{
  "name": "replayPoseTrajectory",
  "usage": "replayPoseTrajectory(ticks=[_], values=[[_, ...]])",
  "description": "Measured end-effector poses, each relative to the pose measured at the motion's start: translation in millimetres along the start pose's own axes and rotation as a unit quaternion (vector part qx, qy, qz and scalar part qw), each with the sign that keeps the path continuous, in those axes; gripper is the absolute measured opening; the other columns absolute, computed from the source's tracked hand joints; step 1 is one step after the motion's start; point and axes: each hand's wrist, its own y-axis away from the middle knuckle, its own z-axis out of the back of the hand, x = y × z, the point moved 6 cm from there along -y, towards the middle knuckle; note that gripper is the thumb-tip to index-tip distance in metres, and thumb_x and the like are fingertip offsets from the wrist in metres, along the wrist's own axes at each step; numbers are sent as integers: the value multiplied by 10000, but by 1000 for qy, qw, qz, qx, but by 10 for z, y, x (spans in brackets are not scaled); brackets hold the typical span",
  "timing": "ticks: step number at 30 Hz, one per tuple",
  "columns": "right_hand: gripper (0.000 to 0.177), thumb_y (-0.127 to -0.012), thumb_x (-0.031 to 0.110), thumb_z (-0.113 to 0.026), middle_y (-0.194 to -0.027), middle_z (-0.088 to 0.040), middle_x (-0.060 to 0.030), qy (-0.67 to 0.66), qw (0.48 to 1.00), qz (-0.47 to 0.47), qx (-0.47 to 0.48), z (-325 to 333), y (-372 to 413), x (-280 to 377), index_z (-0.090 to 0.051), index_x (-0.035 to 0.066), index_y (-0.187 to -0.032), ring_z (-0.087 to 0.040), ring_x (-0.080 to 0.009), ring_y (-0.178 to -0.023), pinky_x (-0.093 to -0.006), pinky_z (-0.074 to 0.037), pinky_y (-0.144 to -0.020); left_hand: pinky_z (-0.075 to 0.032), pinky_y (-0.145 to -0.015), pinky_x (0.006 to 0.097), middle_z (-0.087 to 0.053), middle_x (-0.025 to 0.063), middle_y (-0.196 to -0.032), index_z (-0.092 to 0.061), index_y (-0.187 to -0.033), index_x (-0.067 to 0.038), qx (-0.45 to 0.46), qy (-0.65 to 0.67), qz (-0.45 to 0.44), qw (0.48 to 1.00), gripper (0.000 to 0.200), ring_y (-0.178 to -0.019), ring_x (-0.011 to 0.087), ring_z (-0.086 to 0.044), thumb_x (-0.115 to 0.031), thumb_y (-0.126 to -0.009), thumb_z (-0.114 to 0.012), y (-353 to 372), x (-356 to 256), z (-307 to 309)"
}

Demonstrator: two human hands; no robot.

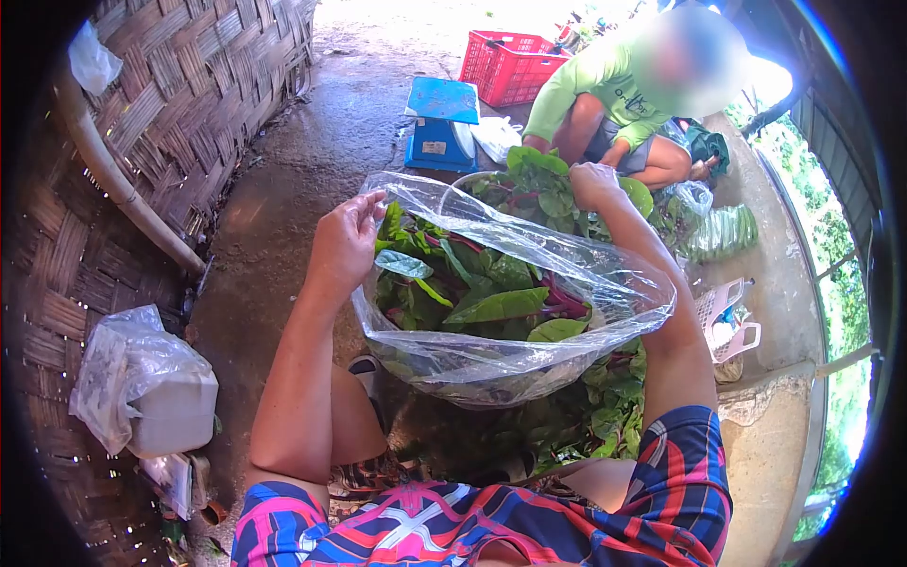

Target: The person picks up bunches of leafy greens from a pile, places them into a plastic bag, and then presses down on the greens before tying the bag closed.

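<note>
A clear plastic bag full of leafy greens with purple-red stems stands open in front of me. My left hand is closed, its thumb and fingers pinching the bag's rim at the upper left. Beyond the bag's far side, my right hand is a fist among more large green leaves, seemingly gripping them; its fingers are mostly hidden. Clear plastic lies against my right forearm. Loose greens lie on the ground below the bag's right side.
A blue scale stands ahead, with a red crate behind it. Another person in a light green top crouches at the far right, near bagged greens. A white basket sits right; a plastic-covered container is left by the woven wall.
</note>
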Motion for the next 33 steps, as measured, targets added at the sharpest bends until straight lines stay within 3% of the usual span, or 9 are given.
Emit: replayPoseTrajectory(ticks=[13,19,22,25,28,31,33], values=[[210,-642,83,-620,-904,-643,-183,-35,999,-23,20,5,76,-57,-669,17,-835,-626,-314,-875,-388,-500,-736,-487,-785,282,-630,182,-982,-568,-1078,42,1,49,3,999,274,-905,210,-633,51,-819,-477,5,-39,-9],[265,-650,87,-613,-947,-630,-189,-41,999,-7,22,149,231,-48,-642,14,-904,-618,-315,-895,-390,-495,-754,-490,-775,289,-625,191,-986,-570,-1071,45,-5,69,-6,998,263,-898,221,-635,34,-820,-494,-12,49,-57],[306,-635,141,-630,-954,-620,-199,-64,997,-35,16,57,179,-179,-626,30,-919,-602,-336,-909,-413,-476,-788,-455,-839,248,-615,149,-1037,-532,-1130,61,31,52,28,998,316,-958,149,-595,87,-822,-466,-12,46,-72],[335,-639,108,-613,-992,-613,-205,-40,998,-24,50,96,249,-147,-617,13,-961,-601,-326,-931,-406,-484,-782,-489,-767,292,-623,191,-986,-574,-1069,41,1,39,-4,999,261,-898,229,-634,18,-819,-503,-5,-2,-38],[362,-630,127,-622,-936,-626,-208,-111,994,-19,-12,78,275,-279,-607,-11,-964,-616,-339,-875,-404,-485,-766,-487,-765,294,-622,191,-988,-574,-1071,38,0,55,-1,998,266,-894,233,-634,26,-815,-502,-1,17,-41],[346,-631,111,-635,-811,-633,-197,-213,976,-31,38,-48,230,-434,-598,-45,-937,-633,-296,-775,-377,-488,-702,-485,-767,304,-622,193,-988,-578,-1067,35,-7,69,-6,998,260,-899,246,-632,-7,-819,-513,-22,90,-65],[293,-622,67,-640,-724,-612,-129,-330,943,-39,21,-114,188,-599,-584,-29,-892,-599,-235,-642,-333,-462,-560,-483,-774,310,-622,195,-986,-581,-1063,34,-9,3,-8,1000,261,-906,255,-629,-42,-819,-528,-15,-6,-26]])
